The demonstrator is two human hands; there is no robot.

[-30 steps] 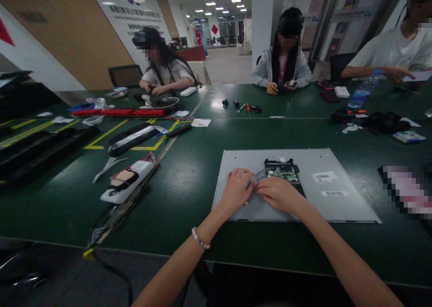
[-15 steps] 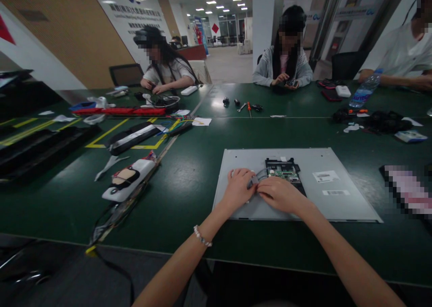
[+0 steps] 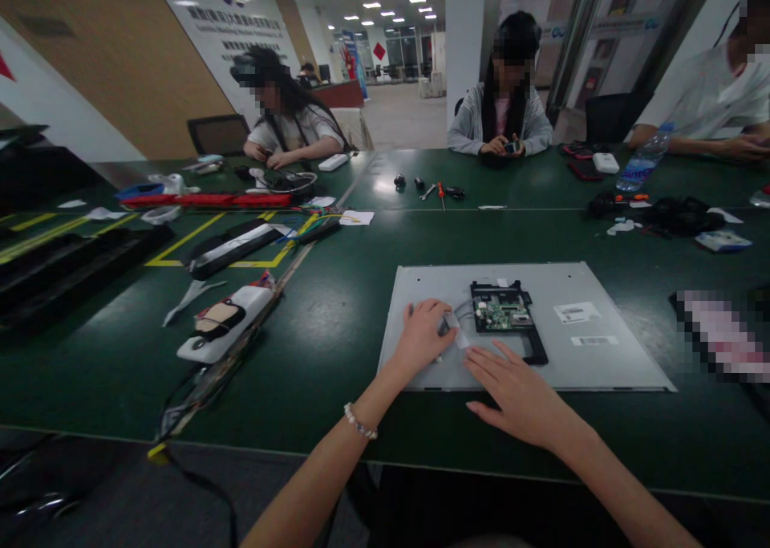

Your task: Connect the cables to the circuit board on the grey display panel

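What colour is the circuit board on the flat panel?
Green; the circuit board shows best in the head view, the only view here.

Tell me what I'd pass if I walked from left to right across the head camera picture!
Mesh chair back → beaded bracelet → wrench → orange-handled screwdriver → green circuit board → water bottle.

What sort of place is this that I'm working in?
Probably an electronics work area in a shared office: a long dark-green table holds a flat grey metal panel with a small green circuit board on it, and a white wall sign with a blue logo stands behind.
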